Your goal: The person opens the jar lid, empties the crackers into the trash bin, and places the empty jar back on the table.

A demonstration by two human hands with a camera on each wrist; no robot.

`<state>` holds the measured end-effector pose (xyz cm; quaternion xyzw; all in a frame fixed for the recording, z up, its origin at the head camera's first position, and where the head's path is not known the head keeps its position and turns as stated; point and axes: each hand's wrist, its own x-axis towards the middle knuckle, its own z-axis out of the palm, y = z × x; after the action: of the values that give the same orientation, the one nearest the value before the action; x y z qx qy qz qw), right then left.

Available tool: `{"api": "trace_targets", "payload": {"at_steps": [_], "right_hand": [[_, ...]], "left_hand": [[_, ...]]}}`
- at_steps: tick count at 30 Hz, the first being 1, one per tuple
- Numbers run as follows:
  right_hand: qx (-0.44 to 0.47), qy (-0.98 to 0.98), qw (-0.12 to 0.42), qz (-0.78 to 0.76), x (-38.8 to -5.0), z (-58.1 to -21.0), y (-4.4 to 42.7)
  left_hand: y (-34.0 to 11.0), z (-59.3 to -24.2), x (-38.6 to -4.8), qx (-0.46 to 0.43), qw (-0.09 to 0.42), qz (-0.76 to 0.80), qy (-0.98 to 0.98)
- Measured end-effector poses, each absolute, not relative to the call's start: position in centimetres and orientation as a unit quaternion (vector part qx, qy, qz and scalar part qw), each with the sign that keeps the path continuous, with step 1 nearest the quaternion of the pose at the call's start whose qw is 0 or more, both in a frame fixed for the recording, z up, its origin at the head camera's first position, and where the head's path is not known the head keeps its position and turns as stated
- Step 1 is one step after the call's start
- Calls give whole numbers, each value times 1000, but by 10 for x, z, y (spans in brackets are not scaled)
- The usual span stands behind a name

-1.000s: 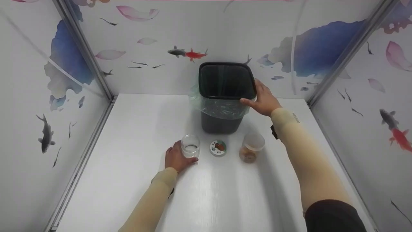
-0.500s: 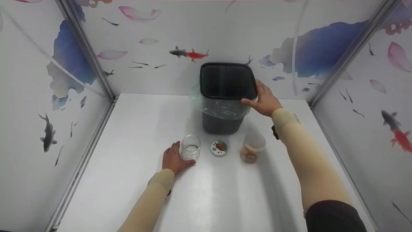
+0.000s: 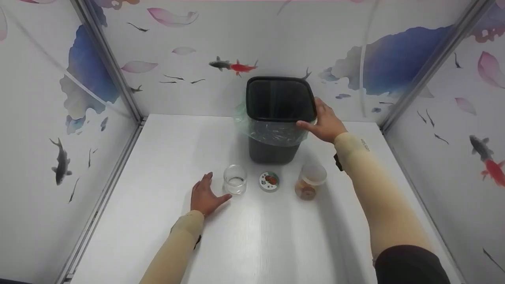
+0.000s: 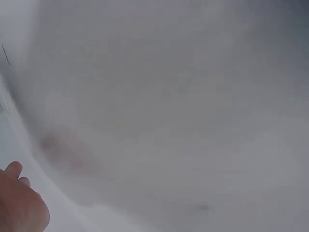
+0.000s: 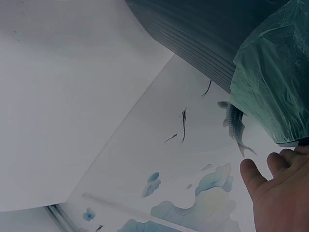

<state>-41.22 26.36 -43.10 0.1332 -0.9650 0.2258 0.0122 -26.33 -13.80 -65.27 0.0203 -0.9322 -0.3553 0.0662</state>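
Observation:
In the head view, my left hand is open, thumb and fingers spread, just left of a clear glass jar and apart from it. Right of the jar lies a small round lid with a printed label. Further right stands a clear plastic jar with a frosted top and brown contents low inside. My right hand rests at the front right corner of a black trash bin, fingers extended along its side and thumb on the front rim. A pale green bag folds over the bin's rim.
The white table is enclosed by a back wall and side walls printed with fish and petals. Metal corner posts stand at the far corners. The left wrist view is mostly a blurred pale surface.
My left hand has let go of the glass jar and drawn back to the left with its fingers spreading. My right hand stays on the bin.

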Motion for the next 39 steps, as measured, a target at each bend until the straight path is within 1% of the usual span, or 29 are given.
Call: {"api": "trace_targets", "payload": {"at_steps": [7, 17, 21, 26, 30, 35, 39], "right_hand": [[124, -967, 3, 222, -412, -431, 263], [116, -968, -6, 224, -410, -431, 263], [118, -969, -5, 219, -410, -430, 263], [131, -970, 5, 205, -412, -430, 264], [128, -970, 3, 205, -412, -431, 264], [125, -969, -2, 213, -410, -431, 264], [123, -968, 1, 217, -410, -430, 263]], "left_hand": [[-143, -650, -256, 29, 97, -373, -922], [-145, -646, -249, 29, 116, -371, -921], [-142, -641, -247, 20, 144, -369, -918], [-133, -633, -246, -25, 209, -348, -913], [-122, -629, -246, -73, 249, -322, -911], [-104, -625, -243, -134, 288, -296, -901], [-85, -621, -240, -193, 304, -264, -895]]}}
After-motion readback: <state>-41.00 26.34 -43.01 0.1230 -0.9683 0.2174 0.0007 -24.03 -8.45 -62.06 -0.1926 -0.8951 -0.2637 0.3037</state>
